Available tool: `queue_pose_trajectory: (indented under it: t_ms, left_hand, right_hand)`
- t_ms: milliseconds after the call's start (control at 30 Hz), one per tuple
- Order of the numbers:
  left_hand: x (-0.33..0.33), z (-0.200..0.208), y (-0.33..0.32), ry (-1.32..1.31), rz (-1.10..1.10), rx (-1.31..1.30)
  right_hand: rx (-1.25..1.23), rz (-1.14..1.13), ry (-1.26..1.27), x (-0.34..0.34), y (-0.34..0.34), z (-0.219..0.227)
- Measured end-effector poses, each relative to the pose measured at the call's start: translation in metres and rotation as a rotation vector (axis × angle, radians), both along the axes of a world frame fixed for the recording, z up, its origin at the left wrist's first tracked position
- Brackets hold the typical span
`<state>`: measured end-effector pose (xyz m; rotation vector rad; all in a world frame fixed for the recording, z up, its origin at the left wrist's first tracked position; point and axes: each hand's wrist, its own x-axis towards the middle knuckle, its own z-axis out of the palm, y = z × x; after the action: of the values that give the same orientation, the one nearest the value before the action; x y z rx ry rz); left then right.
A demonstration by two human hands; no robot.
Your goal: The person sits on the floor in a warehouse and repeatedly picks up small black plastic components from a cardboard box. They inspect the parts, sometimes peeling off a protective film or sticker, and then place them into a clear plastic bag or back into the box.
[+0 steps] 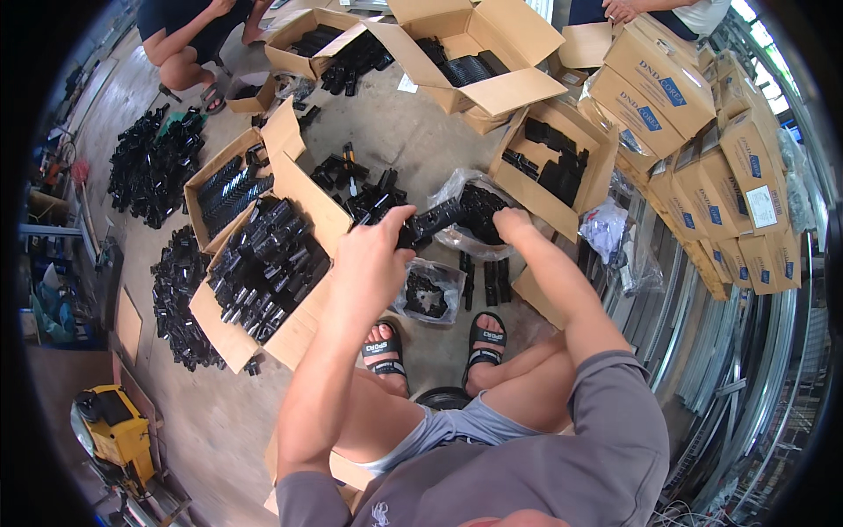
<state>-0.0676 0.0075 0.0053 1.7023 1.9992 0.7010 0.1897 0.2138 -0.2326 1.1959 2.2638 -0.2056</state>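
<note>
My left hand [376, 256] is closed around one end of a black, elongated plastic-looking part [435, 220], held up in front of me and tilted. At the edge of a clear plastic bag [458, 243] filled with small black pieces [479, 209], my right hand [513, 226] has its fingers bent down and together; whatever they pinch is hidden. Just below the held part, a smaller clear bag [457, 307] contains more small black pieces [425, 294]. Several long black parts [497, 281] lie on the floor between the bags and my feet.
Open cartons of black parts stand left [230, 338], ahead [500, 92] and right [597, 167]. Loose black parts are heaped far left [156, 162]. Closed cartons [650, 97] are stacked right, beside metal profiles [702, 360]. Two other people sit at the far side. A yellow machine [123, 435] stands lower left.
</note>
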Motion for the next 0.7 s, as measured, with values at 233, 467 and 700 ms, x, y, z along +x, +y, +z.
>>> queue_pose_trajectory:
  t_ms: [233, 467, 700]
  left_hand:
    - [0.007, 0.000, 0.002, 0.017, -0.007, -0.036]
    - [0.009, -0.001, 0.011, 0.053, -0.038, -0.055]
    - [-0.006, -0.019, 0.001, 0.058, -0.031, 0.013]
  right_hand:
    - [-0.008, -0.194, -0.059, -0.004, -0.008, -0.086]
    - [-0.090, -0.222, -0.113, -0.004, 0.007, -0.080]
    - [-0.104, -0.007, -0.051, -0.015, 0.016, -0.078]
